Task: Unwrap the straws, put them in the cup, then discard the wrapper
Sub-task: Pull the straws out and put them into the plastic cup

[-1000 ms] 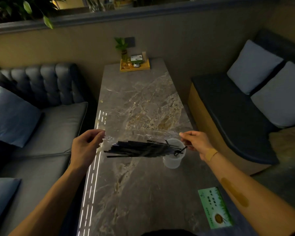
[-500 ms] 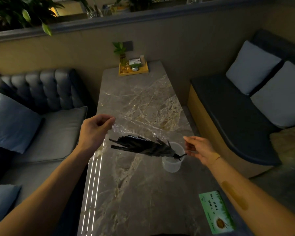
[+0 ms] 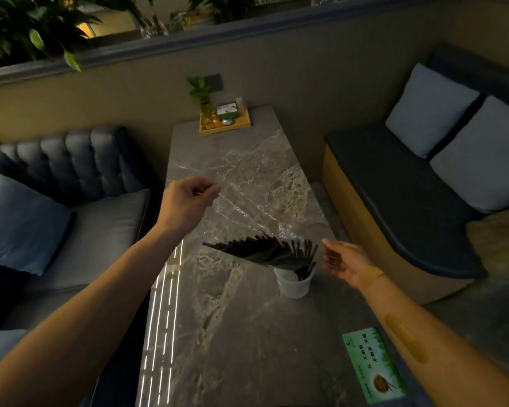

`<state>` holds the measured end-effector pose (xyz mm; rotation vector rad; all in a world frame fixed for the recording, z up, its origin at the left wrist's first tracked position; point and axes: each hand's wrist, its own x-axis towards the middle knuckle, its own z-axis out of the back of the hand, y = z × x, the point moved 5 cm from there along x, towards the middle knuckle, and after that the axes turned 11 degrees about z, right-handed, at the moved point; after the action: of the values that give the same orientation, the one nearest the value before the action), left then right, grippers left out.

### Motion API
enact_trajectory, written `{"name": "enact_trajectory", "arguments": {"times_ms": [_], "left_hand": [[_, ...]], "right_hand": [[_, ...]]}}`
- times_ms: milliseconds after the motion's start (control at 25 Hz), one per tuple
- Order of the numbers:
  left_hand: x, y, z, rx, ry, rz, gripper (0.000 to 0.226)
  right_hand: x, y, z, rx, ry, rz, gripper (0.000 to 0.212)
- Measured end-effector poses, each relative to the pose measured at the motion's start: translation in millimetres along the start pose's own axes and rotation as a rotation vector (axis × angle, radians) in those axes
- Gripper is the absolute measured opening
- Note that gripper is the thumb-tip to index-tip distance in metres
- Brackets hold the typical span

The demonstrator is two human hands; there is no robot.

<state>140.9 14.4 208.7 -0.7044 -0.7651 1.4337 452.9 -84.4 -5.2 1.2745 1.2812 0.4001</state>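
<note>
A clear plastic wrapper [image 3: 247,207] is stretched slantwise above the marble table [image 3: 247,333]. My left hand [image 3: 185,202] pinches its raised upper end. My right hand [image 3: 346,261] holds its lower end beside the cup, fingers spread around the film. A fan of several black straws [image 3: 265,251] slides out of the wrapper's low end, tips down. Some straw ends sit inside the translucent white cup [image 3: 293,284], which stands on the table just left of my right hand.
A green card [image 3: 373,364] lies at the table's near right edge. A yellow tray [image 3: 225,124] with a small plant stands at the far end. A grey sofa [image 3: 80,230] flanks the left, a dark bench [image 3: 394,201] with pillows the right.
My left hand has lifted its end of the wrapper up and away. The straws have tilted from level to steep, fanned out, and their lower ends have dropped into the cup.
</note>
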Motion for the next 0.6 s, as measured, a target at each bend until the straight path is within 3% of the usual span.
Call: {"name": "enact_trajectory", "arguments": {"times_ms": [600], "left_hand": [[9.7,-78.6,-46.5,0.097,0.073,-0.111,0.008]], "right_hand": [[-3.8,-18.0,11.3,0.107,-0.016,-0.161,0.013]]}}
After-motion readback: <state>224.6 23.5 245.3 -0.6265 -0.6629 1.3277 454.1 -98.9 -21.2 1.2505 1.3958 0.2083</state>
